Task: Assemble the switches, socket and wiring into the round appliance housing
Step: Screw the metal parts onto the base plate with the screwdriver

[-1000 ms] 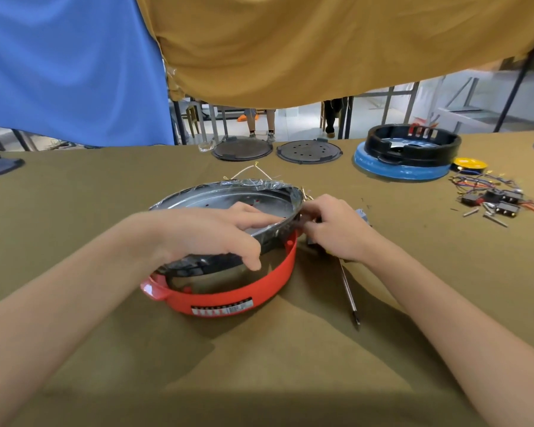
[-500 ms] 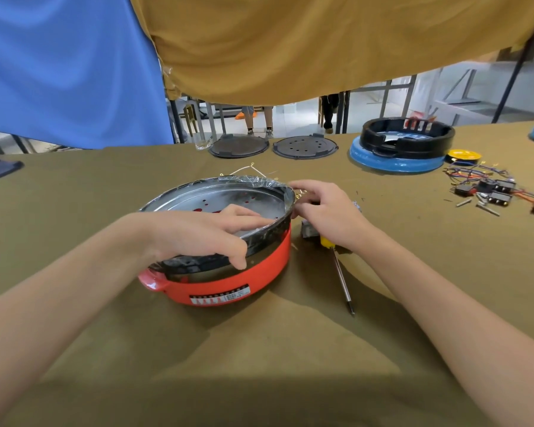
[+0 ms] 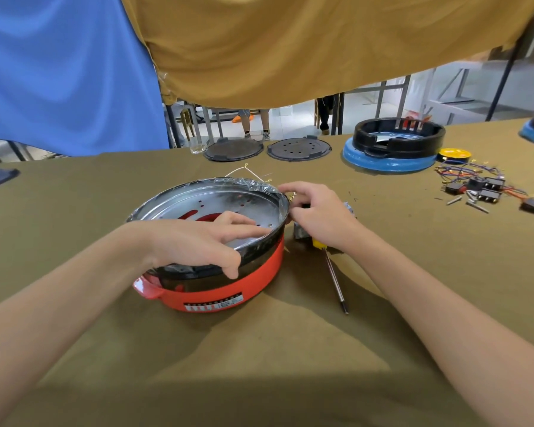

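A round red housing sits mid-table with a shiny metal pan set in it, slightly tilted, its rim wrapped in clear film. My left hand grips the pan's near right rim, thumb outside on the dark band, fingers over the edge. My right hand is at the pan's right rim, fingers curled and pinching at the rim by small brass wire terminals. White wires stick out behind the pan. A small metal part lies under my right hand.
A screwdriver with a yellow handle lies right of the housing. Loose switches and coloured wires lie at the right. A black ring on a blue base, a yellow tape roll and two dark round plates stand at the back.
The pan has settled lower into the red housing. My right hand moved up along the right rim, towards the terminals. My left hand keeps its grip.
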{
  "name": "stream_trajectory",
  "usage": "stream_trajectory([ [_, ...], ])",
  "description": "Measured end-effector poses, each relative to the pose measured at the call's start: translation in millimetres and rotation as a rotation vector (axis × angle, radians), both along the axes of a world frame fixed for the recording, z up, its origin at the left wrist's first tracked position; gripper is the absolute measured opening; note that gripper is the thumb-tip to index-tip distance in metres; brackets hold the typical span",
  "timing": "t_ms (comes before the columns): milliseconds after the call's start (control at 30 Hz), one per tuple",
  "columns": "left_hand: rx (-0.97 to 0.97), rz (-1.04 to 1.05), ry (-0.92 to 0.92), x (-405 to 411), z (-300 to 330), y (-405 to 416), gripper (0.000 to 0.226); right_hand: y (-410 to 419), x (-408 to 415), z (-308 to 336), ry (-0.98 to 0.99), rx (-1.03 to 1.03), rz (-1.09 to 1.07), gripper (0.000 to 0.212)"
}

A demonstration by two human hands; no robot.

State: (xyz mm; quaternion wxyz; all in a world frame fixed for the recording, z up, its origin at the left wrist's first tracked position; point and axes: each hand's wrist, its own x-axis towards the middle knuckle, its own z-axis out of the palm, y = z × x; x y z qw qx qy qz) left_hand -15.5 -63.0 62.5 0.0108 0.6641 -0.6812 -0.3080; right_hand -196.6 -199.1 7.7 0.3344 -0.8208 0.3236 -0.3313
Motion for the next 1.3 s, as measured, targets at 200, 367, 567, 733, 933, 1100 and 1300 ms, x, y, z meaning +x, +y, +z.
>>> stream_trajectory([
  [200, -0.008, 0.022, -0.027, -7, 6, 3, 0.075, -1, 1, -1, -0.005, 0.008, 0.000, 0.052],
  [367, 0.051, 0.016, -0.039, -14, 10, 7, 0.075, -1, 1, -1, -0.002, 0.017, -0.007, 0.056],
  [567, 0.110, -0.076, 0.020, -17, 13, 12, 0.078, 0, 2, -1, -0.016, 0.025, -0.017, 0.057],
  [733, 0.112, -0.011, 0.024, -25, 11, 3, 0.085, 1, 2, -1, -0.022, 0.039, -0.025, 0.061],
  [933, 0.051, 0.029, -0.055, -23, 7, 3, 0.076, 2, 4, -1, -0.012, 0.008, -0.038, 0.058],
  [1100, 0.002, 0.035, 0.040, -23, 1, 11, 0.067, 3, 4, 0, -0.034, -0.004, -0.030, 0.055],
  [1300, -0.036, -0.011, -0.027, -21, 1, 7, 0.063, 3, 4, -1, -0.028, -0.004, -0.033, 0.055],
])
